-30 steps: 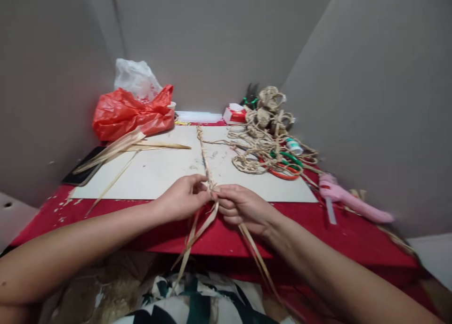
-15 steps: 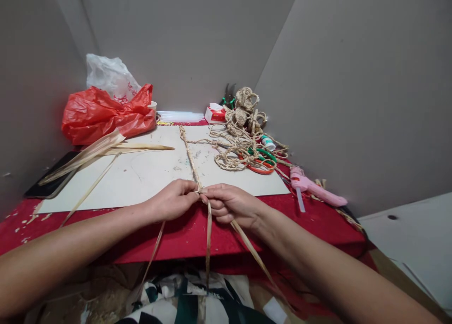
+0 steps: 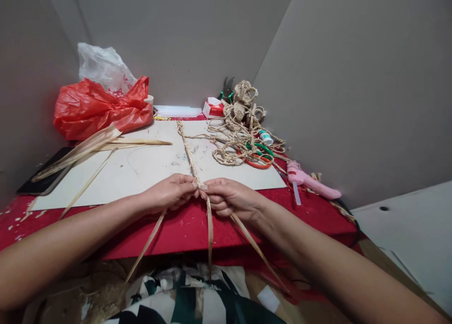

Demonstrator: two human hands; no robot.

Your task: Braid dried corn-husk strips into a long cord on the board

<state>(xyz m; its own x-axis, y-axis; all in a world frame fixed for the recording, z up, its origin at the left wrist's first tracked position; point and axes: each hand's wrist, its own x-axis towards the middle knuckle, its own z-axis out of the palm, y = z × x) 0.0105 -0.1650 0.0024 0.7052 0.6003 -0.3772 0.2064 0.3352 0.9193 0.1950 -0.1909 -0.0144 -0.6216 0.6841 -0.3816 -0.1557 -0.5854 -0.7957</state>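
At the near end of a straw-coloured braid (image 3: pixel 189 157), the left hand (image 3: pixel 169 192) and right hand (image 3: pixel 231 197) nearly meet, fingers pinching it. Three strands (image 3: pixel 210 225) hang loose below. Beyond the hands, the braid runs over a white board (image 3: pixel 148 171) on the red-covered table (image 3: pixel 310 220), near tangled cord (image 3: pixel 226 156).

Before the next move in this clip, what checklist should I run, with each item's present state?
1. Left hand gripping the braided cord: ok, pinched at its near end.
2. Right hand gripping: ok, fingers closed right beside the left hand's.
3. Loose strands separate: ok, left strand, middle strand and right strand hang apart below the hands.
4. Cord's far end fastened to the white board: cannot tell, no fixing is discernible.
5. Scissor handles free of the tangled rope: not ok, rope loops lie around them.
6. Pink glue gun switched off: cannot tell.
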